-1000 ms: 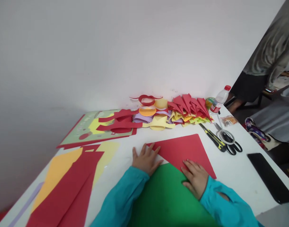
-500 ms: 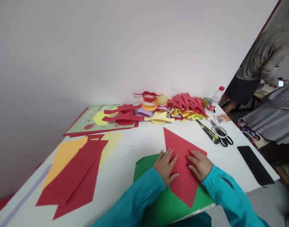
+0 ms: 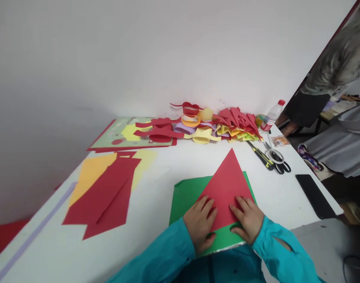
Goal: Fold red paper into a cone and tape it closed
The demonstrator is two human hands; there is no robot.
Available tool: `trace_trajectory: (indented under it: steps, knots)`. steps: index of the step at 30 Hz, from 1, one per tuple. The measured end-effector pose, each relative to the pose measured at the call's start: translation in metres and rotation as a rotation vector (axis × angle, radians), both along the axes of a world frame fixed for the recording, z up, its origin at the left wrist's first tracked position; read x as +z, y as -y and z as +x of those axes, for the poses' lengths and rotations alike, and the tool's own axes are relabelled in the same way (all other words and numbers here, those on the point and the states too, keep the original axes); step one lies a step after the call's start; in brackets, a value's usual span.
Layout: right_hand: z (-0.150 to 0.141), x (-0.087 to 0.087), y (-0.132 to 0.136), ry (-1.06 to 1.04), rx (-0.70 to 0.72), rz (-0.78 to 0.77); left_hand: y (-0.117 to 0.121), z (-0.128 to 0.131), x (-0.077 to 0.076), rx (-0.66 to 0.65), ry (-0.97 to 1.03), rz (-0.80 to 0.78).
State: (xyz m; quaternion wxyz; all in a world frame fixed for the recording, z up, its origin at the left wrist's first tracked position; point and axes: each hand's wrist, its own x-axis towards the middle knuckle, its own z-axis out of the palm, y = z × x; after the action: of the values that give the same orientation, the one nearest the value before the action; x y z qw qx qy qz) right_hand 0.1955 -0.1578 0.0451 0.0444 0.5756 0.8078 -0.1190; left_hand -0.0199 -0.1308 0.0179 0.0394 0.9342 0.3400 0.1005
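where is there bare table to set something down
Bare table shows between the red cutouts and green board, and in a narrower patch between the board and phone. Crowded: the wall side, with paper shapes and a bottle; the spot around the scissors; and the board, where both hands rest on a red sheet.

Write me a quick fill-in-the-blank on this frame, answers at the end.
1. The left hand and right hand rest on a ____ triangular sheet.
2. The flat pad beneath that sheet is ____.
3. The tape roll lies on the black-handled ____.
4. The bottle has a ____ cap.

Missing words: red; green; scissors; red.
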Motion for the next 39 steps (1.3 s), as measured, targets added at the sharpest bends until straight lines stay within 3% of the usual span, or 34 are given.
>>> trace_trajectory:
  steps: [4,7,12,17,20,22,25,29,32,39]
  knots:
    - [0.005,-0.005,0.001,-0.032,0.101,0.098,0.002,-0.007,-0.019,0.034,0.020,0.098]
    - [0.015,-0.011,0.000,-0.119,0.178,0.188,-0.005,-0.013,-0.022,0.031,0.080,0.111]
    - [0.033,-0.015,-0.007,-0.281,0.209,0.234,-0.028,-0.036,-0.001,-0.061,0.315,-0.136]
    - [0.041,-0.007,-0.016,-0.367,0.188,0.180,-0.055,-0.048,0.007,-0.021,0.525,-0.454]
    - [0.045,-0.004,-0.024,-0.544,0.073,0.153,-0.062,-0.047,0.004,0.093,0.534,-0.507]
    - [0.047,-0.004,-0.030,-0.595,-0.092,0.122,-0.063,-0.045,0.002,0.200,0.523,-0.491]
    - [0.045,-0.008,-0.040,-0.513,-0.328,0.143,-0.066,-0.042,0.000,0.332,0.519,-0.469]
    - [0.038,-0.017,-0.059,-0.383,-0.468,0.223,-0.072,-0.036,0.002,0.483,0.507,-0.454]
    - [0.037,-0.022,-0.075,-0.313,-0.470,0.223,-0.075,-0.030,0.005,0.595,0.481,-0.422]
    - [0.037,-0.024,-0.095,-0.032,-0.291,0.280,-0.060,-0.018,0.005,0.829,0.493,-0.244]
